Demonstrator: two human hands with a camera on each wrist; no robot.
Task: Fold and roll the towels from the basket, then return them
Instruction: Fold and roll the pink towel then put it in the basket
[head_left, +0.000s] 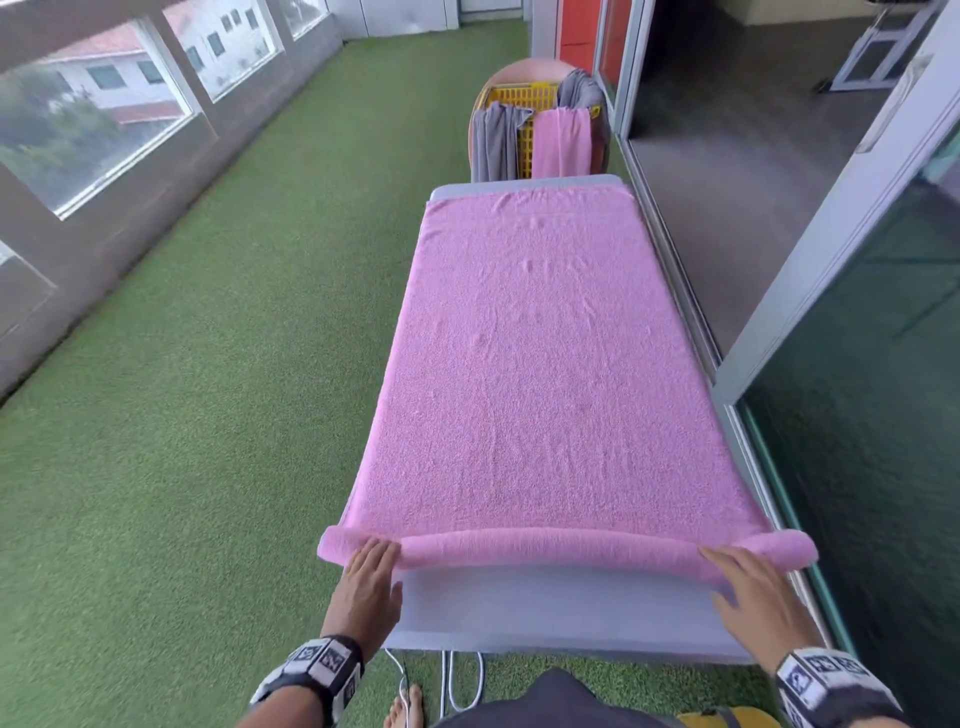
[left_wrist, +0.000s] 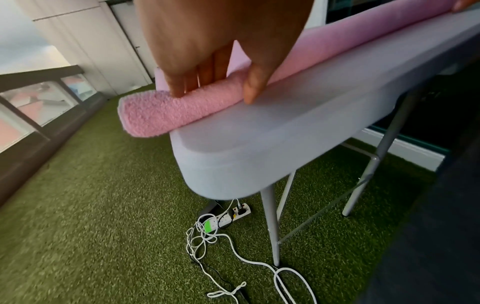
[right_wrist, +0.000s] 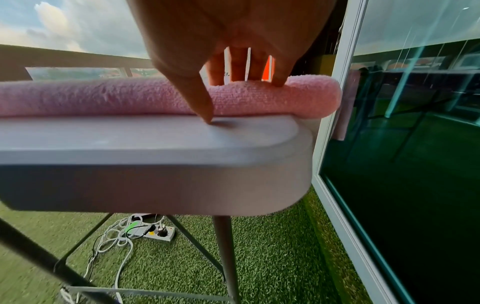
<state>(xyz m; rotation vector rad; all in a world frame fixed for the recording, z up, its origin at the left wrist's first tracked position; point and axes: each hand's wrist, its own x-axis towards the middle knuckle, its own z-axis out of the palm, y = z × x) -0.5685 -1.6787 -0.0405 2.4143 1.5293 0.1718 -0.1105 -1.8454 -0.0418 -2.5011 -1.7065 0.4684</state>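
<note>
A pink towel (head_left: 540, 364) lies flat along the grey table (head_left: 519, 608), and its near end is wound into a roll (head_left: 550, 551) across the table's width. My left hand (head_left: 370, 566) rests on the roll's left end (left_wrist: 155, 115), fingers (left_wrist: 207, 76) straight over the top and thumb touching the table (left_wrist: 285, 133). My right hand (head_left: 737, 571) lies on the right end (right_wrist: 103, 96) in the same way, thumb tip down on the table (right_wrist: 130, 139). Beyond the far end stands the yellow basket (head_left: 524, 98), with grey towels (head_left: 493, 140) and another pink towel (head_left: 563, 143) draped over its rim.
Both roll ends overhang the table's sides. A power strip (left_wrist: 228, 218) with tangled white cords lies on the artificial grass under the table. Glass sliding doors (head_left: 857, 467) run close along the right side. A low wall with windows (head_left: 104, 130) lines the left. My bare foot (head_left: 405, 706) is by the table's near edge.
</note>
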